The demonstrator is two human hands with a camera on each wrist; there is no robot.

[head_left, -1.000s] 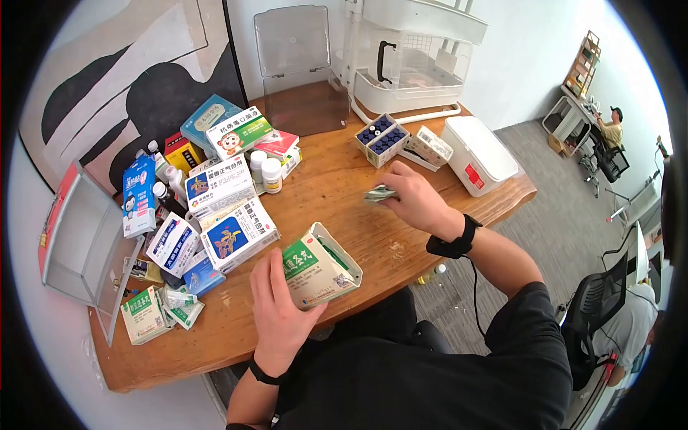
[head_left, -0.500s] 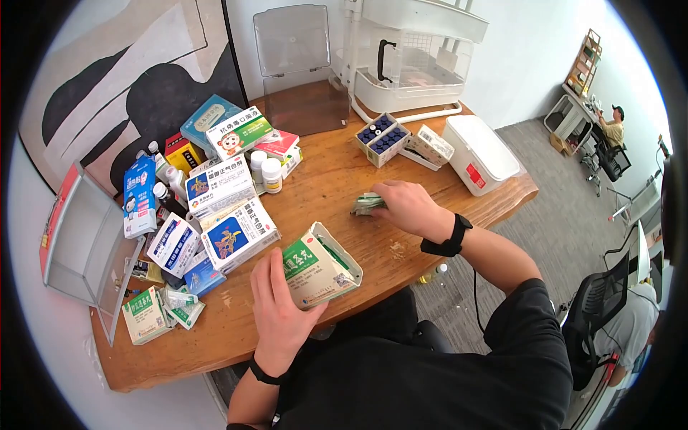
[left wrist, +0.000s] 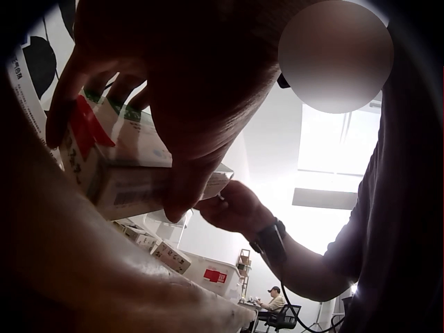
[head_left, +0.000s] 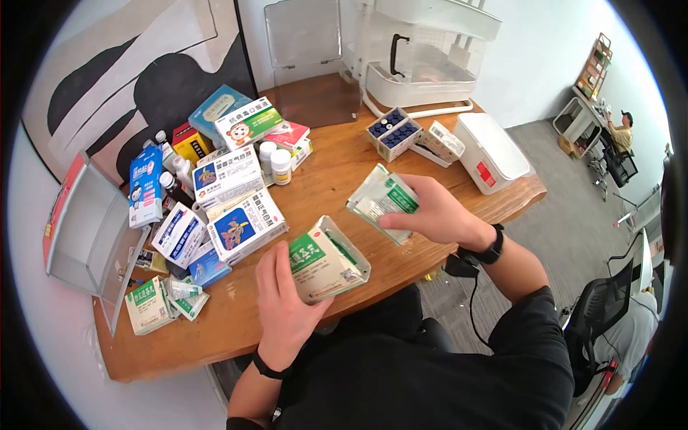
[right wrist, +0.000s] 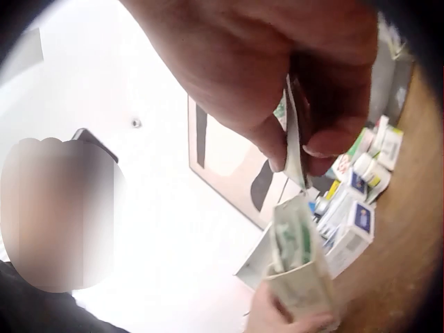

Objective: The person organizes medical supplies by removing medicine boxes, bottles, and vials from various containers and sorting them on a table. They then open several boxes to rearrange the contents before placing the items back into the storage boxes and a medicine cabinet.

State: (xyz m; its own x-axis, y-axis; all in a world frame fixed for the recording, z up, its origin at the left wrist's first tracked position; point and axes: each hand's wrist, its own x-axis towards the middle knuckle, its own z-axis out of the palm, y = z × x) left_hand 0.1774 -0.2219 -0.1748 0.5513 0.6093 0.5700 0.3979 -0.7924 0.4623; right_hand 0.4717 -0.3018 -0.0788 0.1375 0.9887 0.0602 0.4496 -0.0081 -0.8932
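My left hand (head_left: 287, 304) grips a cream-and-green medicine box (head_left: 326, 265) at the table's near edge, thumb below and fingers over the top. The box's end flap is open toward the right, and green-and-white sachets (right wrist: 295, 239) show inside it in the right wrist view. Just to the right, above the tabletop, my right hand (head_left: 448, 215) pinches a flat white-and-green sachet (head_left: 376, 201) between thumb and fingers. Its printed face shows in the head view; the right wrist view catches it edge-on, close over the box's mouth.
Piled at the left are medicine boxes (head_left: 247, 226), white bottles (head_left: 280, 166) and a tilted clear case (head_left: 93, 222). A similar green box (head_left: 149, 304) lies near with loose sachets (head_left: 190, 304). Toward the back right stand a carton of dark-capped vials (head_left: 394, 134) and a white lidded tub (head_left: 494, 154).
My right hand has come nearer the box and turned the sachet so that its printed face shows. My left hand keeps its hold on the box. The head view has shifted slightly.
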